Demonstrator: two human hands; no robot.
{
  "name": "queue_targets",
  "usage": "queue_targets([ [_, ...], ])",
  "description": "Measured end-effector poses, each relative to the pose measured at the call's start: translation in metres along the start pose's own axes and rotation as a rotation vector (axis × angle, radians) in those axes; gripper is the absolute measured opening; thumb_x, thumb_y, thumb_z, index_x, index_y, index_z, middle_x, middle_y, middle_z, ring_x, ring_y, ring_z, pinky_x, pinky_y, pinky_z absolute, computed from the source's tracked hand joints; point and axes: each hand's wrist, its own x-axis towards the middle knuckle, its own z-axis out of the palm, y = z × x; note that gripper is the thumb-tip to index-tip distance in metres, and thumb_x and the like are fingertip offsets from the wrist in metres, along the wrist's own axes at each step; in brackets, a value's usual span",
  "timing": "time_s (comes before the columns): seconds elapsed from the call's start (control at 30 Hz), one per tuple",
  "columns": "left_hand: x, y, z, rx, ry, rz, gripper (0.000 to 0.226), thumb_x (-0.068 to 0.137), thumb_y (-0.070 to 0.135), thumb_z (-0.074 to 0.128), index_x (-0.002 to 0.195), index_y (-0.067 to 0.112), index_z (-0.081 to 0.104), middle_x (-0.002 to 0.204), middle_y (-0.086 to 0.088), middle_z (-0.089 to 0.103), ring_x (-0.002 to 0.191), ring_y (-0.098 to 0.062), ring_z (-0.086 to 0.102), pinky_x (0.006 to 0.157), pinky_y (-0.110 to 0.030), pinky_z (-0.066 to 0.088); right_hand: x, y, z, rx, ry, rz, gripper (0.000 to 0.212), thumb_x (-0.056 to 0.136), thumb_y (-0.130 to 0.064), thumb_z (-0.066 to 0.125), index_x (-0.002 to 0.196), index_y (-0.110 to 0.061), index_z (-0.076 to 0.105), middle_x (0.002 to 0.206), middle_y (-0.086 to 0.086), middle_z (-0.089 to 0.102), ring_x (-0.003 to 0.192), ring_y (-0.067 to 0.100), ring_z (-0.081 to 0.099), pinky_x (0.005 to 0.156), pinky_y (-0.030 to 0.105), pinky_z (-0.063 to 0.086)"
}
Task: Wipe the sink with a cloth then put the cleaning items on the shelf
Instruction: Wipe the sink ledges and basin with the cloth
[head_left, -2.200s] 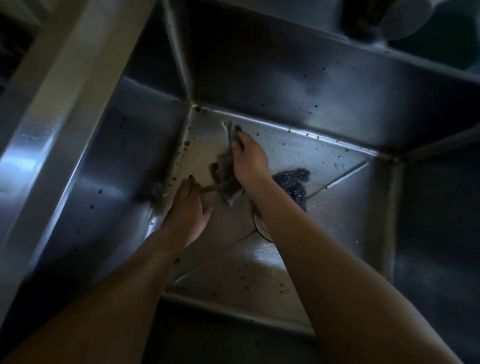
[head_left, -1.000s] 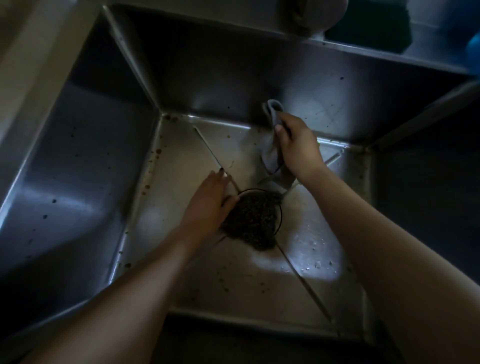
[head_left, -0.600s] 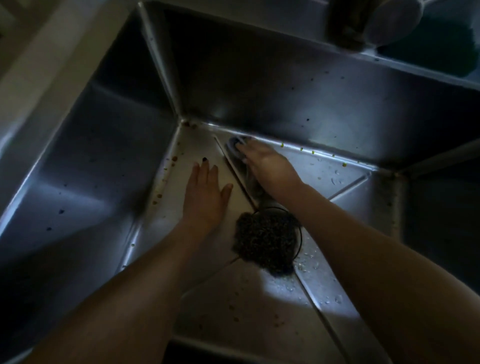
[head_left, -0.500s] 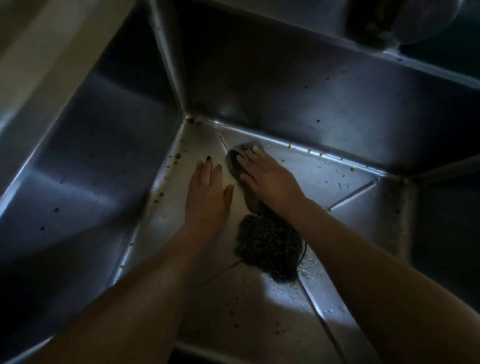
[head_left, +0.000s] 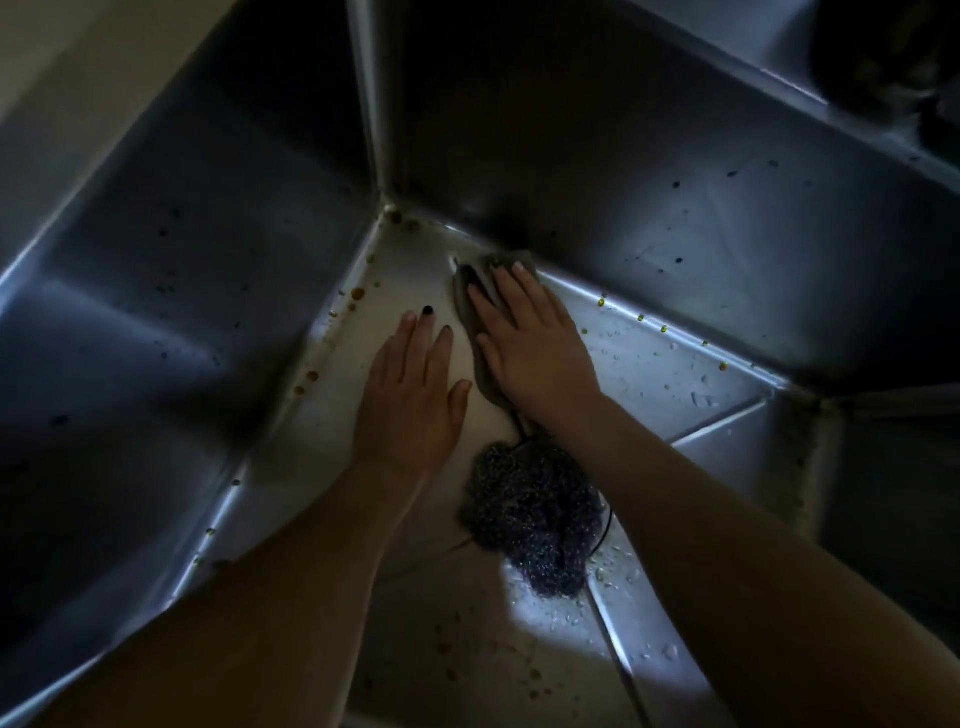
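I look down into a deep steel sink (head_left: 182, 322) in dim light. My right hand (head_left: 530, 343) presses a grey cloth (head_left: 467, 306) flat on the sink floor near the far wall, fingers straight and spread. Just left of it, my left hand (head_left: 410, 395) lies flat on the floor with straight fingers, holding nothing. A dark steel-wool scourer (head_left: 535, 514) sits over the drain, just below my right wrist.
Brown and yellow food specks dot the floor seams, the left wall and the near floor (head_left: 493, 654). Water droplets lie on the floor to the right. A dark object (head_left: 883, 62) stands on the rim at the top right.
My right hand has slid the cloth from the back wall down onto the floor and toward the far left corner. My left hand moved off the scourer and lies flat beside the cloth.
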Motion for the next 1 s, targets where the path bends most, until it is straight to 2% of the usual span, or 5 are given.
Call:
queue_targets([
  [0.17,0.0,0.0,0.001,0.005,-0.001,-0.001,0.056,0.09,0.034,0.029,0.132,0.001,0.045,0.141,-0.021,0.041,0.132,-0.035,0.038,0.107,-0.045,0.028,0.013,0.004,0.004,0.051,0.045,0.009,0.049,0.088,-0.031,0.037,0.13,-0.012,0.054,0.136,0.016,0.051,0.129,0.03,0.045,0.106,0.046,0.037],
  [0.47,-0.001,-0.001,0.003,-0.035,0.035,-0.016,0.055,0.09,0.034,0.03,0.134,0.003,0.043,0.144,-0.019,0.038,0.135,-0.033,0.033,0.109,-0.042,0.022,-0.052,0.032,0.001,0.136,0.009,-0.043,0.053,0.088,-0.035,0.039,0.134,-0.01,0.049,0.139,0.018,0.046,0.132,0.036,0.038,0.109,0.042,0.021],
  [0.6,0.0,-0.001,0.003,-0.042,0.043,-0.014,0.055,0.091,0.034,0.03,0.134,0.003,0.043,0.144,-0.019,0.038,0.135,-0.033,0.033,0.109,-0.043,0.024,-0.054,0.031,0.006,0.107,-0.014,-0.023,0.053,0.089,-0.038,0.039,0.135,-0.013,0.048,0.139,0.02,0.045,0.132,0.037,0.038,0.107,0.046,0.029],
  [0.8,0.0,-0.001,0.002,-0.015,0.022,-0.02,0.058,0.09,0.036,0.027,0.134,0.003,0.043,0.143,-0.02,0.038,0.135,-0.033,0.034,0.109,-0.043,0.025,-0.005,0.024,0.007,0.039,0.008,-0.041,0.053,0.087,-0.038,0.039,0.131,-0.012,0.052,0.135,0.019,0.05,0.128,0.037,0.044,0.103,0.048,0.04],
  [1.0,-0.002,-0.001,0.002,-0.021,0.006,-0.02,0.059,0.09,0.038,0.026,0.136,0.003,0.041,0.145,-0.019,0.036,0.137,-0.032,0.03,0.11,-0.043,0.025,-0.007,0.031,0.006,0.033,0.041,-0.119,0.052,0.087,-0.035,0.039,0.131,-0.009,0.052,0.135,0.02,0.05,0.128,0.037,0.044,0.106,0.049,0.034],
])
